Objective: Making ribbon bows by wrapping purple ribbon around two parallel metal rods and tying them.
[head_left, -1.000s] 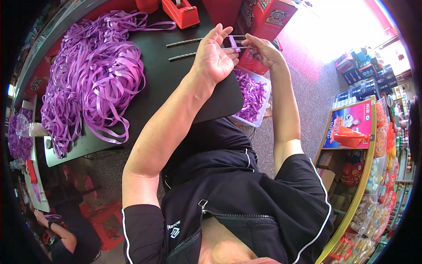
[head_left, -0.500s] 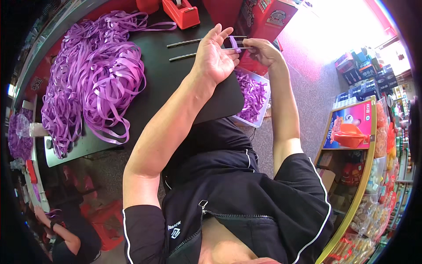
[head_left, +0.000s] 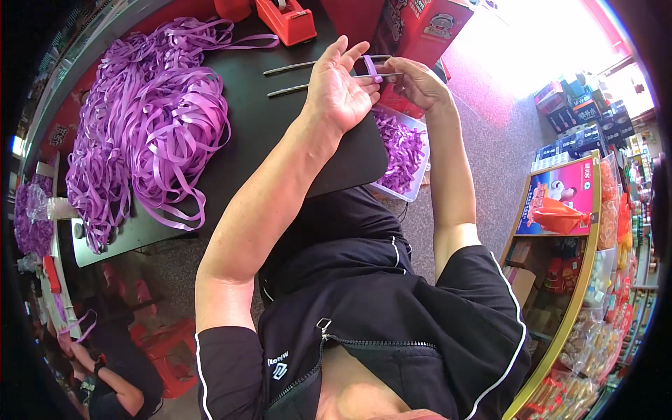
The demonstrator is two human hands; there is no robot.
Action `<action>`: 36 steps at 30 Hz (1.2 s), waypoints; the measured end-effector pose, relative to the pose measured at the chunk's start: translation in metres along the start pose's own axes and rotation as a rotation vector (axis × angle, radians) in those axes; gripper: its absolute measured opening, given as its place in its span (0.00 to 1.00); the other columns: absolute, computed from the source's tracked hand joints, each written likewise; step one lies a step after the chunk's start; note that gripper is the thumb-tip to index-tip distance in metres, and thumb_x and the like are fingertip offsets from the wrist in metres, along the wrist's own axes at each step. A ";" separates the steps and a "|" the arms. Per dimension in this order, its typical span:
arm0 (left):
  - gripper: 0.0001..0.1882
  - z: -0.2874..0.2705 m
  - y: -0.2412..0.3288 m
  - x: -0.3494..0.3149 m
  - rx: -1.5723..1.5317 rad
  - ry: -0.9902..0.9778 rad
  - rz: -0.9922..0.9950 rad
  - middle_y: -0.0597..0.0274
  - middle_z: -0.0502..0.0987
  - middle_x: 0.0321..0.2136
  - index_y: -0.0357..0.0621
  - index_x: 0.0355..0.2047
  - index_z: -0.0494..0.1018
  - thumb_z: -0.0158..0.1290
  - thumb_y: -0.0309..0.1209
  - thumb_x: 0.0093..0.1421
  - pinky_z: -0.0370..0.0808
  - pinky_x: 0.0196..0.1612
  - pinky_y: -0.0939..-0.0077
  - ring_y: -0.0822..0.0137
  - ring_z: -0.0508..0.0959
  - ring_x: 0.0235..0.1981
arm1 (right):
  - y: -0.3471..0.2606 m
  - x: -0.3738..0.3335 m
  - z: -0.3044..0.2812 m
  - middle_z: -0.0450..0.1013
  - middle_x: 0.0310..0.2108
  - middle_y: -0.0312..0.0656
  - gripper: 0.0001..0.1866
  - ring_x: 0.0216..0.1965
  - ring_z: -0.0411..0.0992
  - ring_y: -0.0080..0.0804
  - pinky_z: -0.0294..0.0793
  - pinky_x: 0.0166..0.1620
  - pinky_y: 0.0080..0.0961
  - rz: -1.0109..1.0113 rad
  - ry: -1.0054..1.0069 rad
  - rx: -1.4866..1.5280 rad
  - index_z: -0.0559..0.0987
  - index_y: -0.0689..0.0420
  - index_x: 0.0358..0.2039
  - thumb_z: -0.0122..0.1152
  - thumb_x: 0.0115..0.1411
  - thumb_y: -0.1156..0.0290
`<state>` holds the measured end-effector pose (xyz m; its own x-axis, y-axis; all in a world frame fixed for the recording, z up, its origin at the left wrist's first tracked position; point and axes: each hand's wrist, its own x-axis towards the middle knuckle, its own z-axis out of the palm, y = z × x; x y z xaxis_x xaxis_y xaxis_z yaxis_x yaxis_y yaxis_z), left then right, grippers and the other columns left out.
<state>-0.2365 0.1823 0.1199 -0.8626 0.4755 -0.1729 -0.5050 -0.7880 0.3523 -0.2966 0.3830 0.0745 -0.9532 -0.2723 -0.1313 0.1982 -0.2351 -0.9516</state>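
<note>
Two thin twisted metal rods [head_left: 288,90] lie side by side over the dark table, with a short purple ribbon piece [head_left: 370,68] looped around them near their right ends. My left hand [head_left: 341,91] is palm up across the rods, its fingers stretched out towards the ribbon piece; the rods run behind it. At the rods' right ends my right hand [head_left: 420,85] has its fingers curled in a pinch; what is between the fingertips is hidden. A large tangled heap of purple ribbon [head_left: 178,126] covers the table's left side.
Below my right hand, a translucent bin [head_left: 425,155] holds many short purple ribbon pieces. A red tape dispenser [head_left: 287,22] stands at the table's [head_left: 262,126] far edge, beside a red box [head_left: 427,31]. Shelves of goods line the right. Another person's arm [head_left: 112,378] handles purple ribbon at lower left.
My right hand's fingers have shifted and curled around the end of the nearer rod. My left hand has hardly moved. The other person's hands now lift a purple ribbon loop.
</note>
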 end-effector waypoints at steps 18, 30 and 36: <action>0.31 0.002 0.001 -0.001 0.014 0.015 0.002 0.21 0.35 0.61 0.49 0.57 0.64 0.47 0.53 0.59 0.30 0.66 0.52 0.37 0.39 0.65 | -0.010 0.000 0.003 0.79 0.35 0.32 0.12 0.29 0.65 0.11 0.56 0.26 0.10 0.017 0.038 -0.268 0.82 0.53 0.35 0.60 0.58 0.59; 0.35 0.002 0.003 -0.005 -0.009 -0.041 -0.014 0.21 0.36 0.61 0.48 0.57 0.64 0.46 0.57 0.56 0.32 0.66 0.50 0.36 0.42 0.64 | -0.022 0.005 0.005 0.77 0.28 0.31 0.13 0.23 0.63 0.14 0.59 0.29 0.15 -0.106 0.064 -0.372 0.83 0.56 0.34 0.65 0.52 0.61; 0.39 0.001 0.003 -0.004 0.001 -0.008 -0.012 0.20 0.38 0.60 0.44 0.57 0.62 0.46 0.60 0.54 0.33 0.65 0.50 0.36 0.40 0.64 | -0.042 -0.002 0.039 0.79 0.33 0.38 0.14 0.35 0.73 0.23 0.67 0.42 0.20 -0.122 0.091 -0.537 0.82 0.60 0.35 0.65 0.53 0.63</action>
<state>-0.2345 0.1790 0.1228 -0.8563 0.4879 -0.1693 -0.5150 -0.7818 0.3515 -0.2940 0.3572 0.1261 -0.9825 -0.1857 -0.0123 -0.0360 0.2548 -0.9663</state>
